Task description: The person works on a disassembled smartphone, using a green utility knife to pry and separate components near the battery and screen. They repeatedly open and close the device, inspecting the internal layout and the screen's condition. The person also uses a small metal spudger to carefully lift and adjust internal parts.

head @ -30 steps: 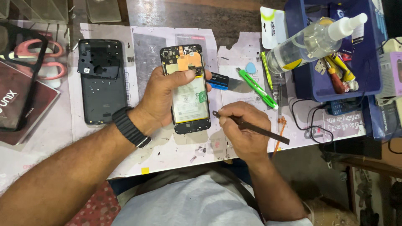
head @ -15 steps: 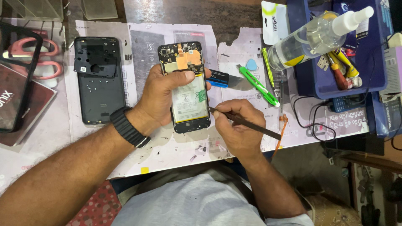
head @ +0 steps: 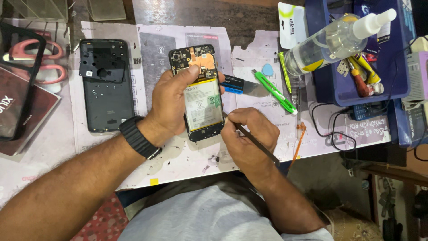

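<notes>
Opened phone (head: 203, 100) between hands; back cover (head: 107, 87) left, green cutter (head: 275, 93) right

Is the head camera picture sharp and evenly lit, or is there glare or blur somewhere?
Head view: light is soft and even, shadows weak; the opened phone and both hands, left and right, are sharp; the spray bottle shows small bright reflections; the shirt at the bottom edge looks slightly soft.

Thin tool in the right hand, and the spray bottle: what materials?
Thin tool in the right hand: looks like dark metal, slim, rigid, matte; could be coated plastic. Spray bottle: clear glossy plastic, contents visible through it, opaque white nozzle.
</notes>
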